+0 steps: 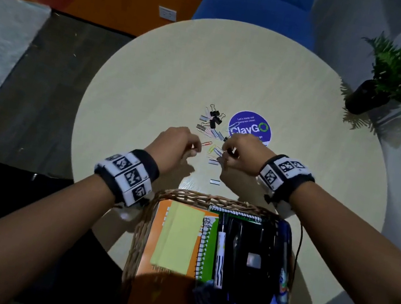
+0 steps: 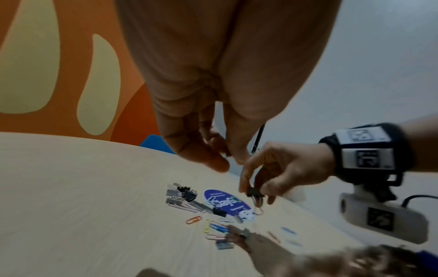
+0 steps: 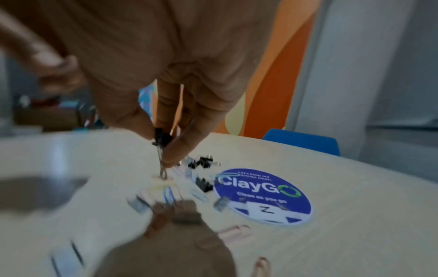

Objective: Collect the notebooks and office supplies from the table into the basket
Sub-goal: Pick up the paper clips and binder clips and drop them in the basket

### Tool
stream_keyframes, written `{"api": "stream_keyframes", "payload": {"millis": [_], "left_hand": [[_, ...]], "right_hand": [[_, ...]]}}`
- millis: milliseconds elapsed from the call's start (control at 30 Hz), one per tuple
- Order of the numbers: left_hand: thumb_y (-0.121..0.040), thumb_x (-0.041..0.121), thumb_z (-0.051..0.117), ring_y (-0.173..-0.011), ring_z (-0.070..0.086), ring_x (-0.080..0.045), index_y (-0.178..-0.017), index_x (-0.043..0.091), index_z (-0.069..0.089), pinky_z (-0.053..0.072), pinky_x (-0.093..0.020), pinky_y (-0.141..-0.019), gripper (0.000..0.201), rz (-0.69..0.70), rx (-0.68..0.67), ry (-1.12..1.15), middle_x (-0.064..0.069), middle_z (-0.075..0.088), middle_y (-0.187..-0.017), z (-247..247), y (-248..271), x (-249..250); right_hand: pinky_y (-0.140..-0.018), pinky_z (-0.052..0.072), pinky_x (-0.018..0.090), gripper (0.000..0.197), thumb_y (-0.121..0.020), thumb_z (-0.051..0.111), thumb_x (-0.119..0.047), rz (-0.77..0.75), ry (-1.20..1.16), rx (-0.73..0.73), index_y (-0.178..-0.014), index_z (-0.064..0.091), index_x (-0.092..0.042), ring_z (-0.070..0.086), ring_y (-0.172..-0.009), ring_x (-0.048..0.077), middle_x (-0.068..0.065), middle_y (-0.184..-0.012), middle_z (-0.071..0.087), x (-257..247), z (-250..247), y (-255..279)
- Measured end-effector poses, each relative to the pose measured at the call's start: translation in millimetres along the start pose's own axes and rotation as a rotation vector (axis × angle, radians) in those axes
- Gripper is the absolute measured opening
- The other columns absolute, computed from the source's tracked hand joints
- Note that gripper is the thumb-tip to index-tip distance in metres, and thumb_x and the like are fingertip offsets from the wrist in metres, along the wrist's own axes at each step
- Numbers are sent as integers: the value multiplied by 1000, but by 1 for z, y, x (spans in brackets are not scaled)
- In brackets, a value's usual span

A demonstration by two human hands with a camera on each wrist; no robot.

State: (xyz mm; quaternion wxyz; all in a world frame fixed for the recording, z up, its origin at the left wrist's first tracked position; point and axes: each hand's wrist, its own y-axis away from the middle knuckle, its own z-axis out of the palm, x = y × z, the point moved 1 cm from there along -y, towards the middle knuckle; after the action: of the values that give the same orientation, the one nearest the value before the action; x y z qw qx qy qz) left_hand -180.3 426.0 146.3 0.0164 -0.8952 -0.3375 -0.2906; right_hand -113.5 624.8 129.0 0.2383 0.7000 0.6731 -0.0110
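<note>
Binder clips and coloured paper clips (image 1: 212,124) lie scattered mid-table beside a round blue sticker (image 1: 251,126). My right hand (image 1: 226,153) hovers over them and pinches a black binder clip (image 2: 253,192), whose wire handle hangs down; the right wrist view shows that clip (image 3: 162,135) between thumb and fingers. My left hand (image 1: 193,148) hangs just left of it, above an orange paper clip (image 1: 206,144), fingers loose and holding nothing. The wicker basket (image 1: 212,199) stands at the near table edge with notebooks, a yellow pad (image 1: 177,239), a pen and a black punch (image 1: 249,262) inside.
The round pale table (image 1: 151,89) is bare around the clip pile. A small staple strip (image 1: 214,181) lies between the hands and the basket. A blue chair (image 1: 260,1) stands beyond the far edge, and a potted plant (image 1: 398,87) off to the right.
</note>
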Motion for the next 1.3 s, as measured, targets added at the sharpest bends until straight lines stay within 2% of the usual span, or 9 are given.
{"api": "stream_keyframes", "payload": {"millis": [200, 367, 467, 567, 667, 800, 900, 1067, 1300], "left_hand": [[-84, 27, 61, -78, 60, -11, -89, 26, 70, 49, -32, -75, 10, -2, -139, 154, 6, 69, -85, 11, 77, 4], [-83, 41, 53, -86, 67, -6, -101, 30, 69, 53, -29, -79, 26, 14, -320, 100, 12, 75, -93, 38, 115, 9], [-89, 39, 53, -99, 66, -9, -114, 31, 65, 51, -29, -85, 28, 7, -355, 16, 11, 74, -105, 41, 120, 6], [-90, 35, 54, -98, 66, -15, -114, 30, 65, 51, -30, -83, 26, -54, -250, -26, 8, 74, -104, 26, 107, -3], [-89, 30, 58, -91, 67, -19, -106, 28, 68, 52, -34, -82, 20, -140, -105, 20, 5, 74, -97, 3, 78, -14], [-88, 27, 61, -92, 66, -20, -107, 20, 68, 51, -32, -84, 21, -168, 10, 7, 1, 73, -100, -15, 18, -19], [-88, 25, 62, -96, 64, -23, -107, 17, 66, 51, -34, -85, 21, -173, 43, -47, -3, 71, -104, -13, -36, -19], [-86, 20, 60, -103, 62, -32, -108, 14, 65, 51, -39, -86, 23, -215, 28, -117, -11, 68, -110, 3, -111, -21], [-83, 9, 62, -105, 60, -37, -105, 4, 66, 49, -38, -85, 23, -282, -34, -160, -18, 65, -112, 52, -156, -8]], "right_hand": [[-70, 58, 29, 21, -78, 63, 10, 134, -613, 9, -90, 69, -7, 64, -70, 17, 8, -85, 66, -12, -17, 25], [-63, 55, 19, 14, -86, 59, 7, 71, -800, -142, -97, 66, 5, 63, -62, 7, 6, -73, 62, -38, -13, 44], [-66, 49, 18, 14, -85, 62, 2, 29, -706, -250, -97, 67, -3, 63, -64, 4, 5, -73, 66, -57, -4, 57], [-75, 49, 27, 15, -84, 64, -3, -6, -641, -359, -97, 69, -9, 61, -71, 11, 4, -77, 69, -76, 6, 69], [-78, 48, 21, 19, -86, 62, -7, -51, -528, -430, -102, 69, -14, 61, -70, 1, 0, -83, 71, -83, 11, 69], [-81, 51, 27, 23, -87, 60, -15, 2, -282, -153, -108, 67, -19, 62, -79, 12, -5, -90, 67, -58, -9, 49], [-82, 52, 35, 22, -87, 60, -15, 117, -180, 17, -108, 66, -18, 62, -86, 18, 2, -99, 70, -20, -18, 18], [-82, 53, 44, 27, -85, 58, -23, 230, 57, -10, -111, 62, -18, 61, -102, 36, 14, -112, 65, 17, -4, -33], [-79, 51, 42, 27, -85, 60, -11, 220, 183, 17, -112, 60, -10, 61, -99, 36, 12, -114, 58, 26, 28, -58]]}}
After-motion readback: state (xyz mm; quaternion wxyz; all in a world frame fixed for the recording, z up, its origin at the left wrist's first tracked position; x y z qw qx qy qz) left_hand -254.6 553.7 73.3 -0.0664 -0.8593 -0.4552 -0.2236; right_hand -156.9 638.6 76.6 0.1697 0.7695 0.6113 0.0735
